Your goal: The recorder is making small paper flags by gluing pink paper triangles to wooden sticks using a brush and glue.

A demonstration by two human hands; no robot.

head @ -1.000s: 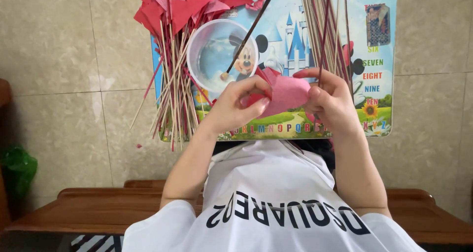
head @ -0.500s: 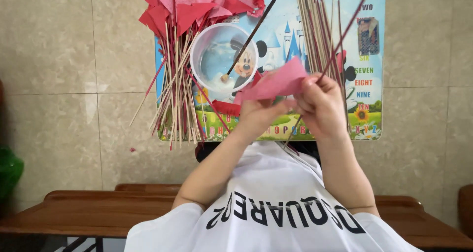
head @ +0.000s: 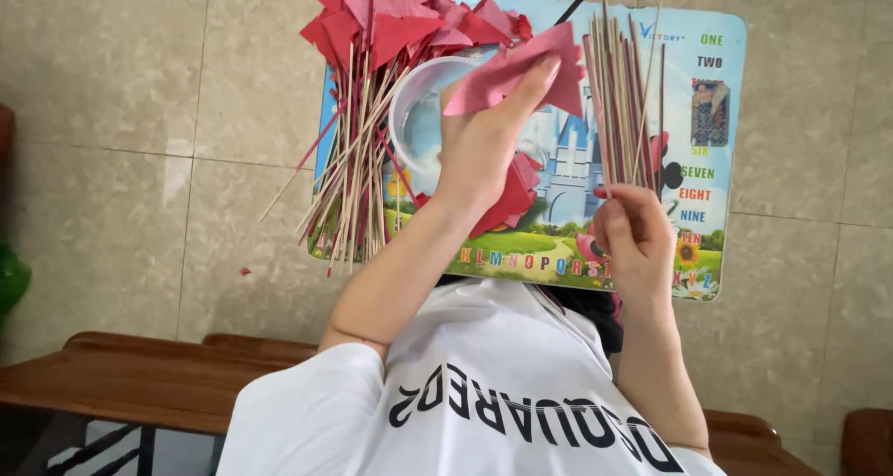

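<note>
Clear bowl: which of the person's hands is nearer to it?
Left. The left hand, pinching red paper, overlaps the bowl at its right edge; the right hand is farther right, by the bare sticks.

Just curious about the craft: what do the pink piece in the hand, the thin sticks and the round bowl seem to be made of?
Pink piece: likely matte paper, thin and creased. Sticks: apparently bamboo or wood, pale, thin, straight. Bowl: probably clear plastic, translucent with a glossy rim.
</note>
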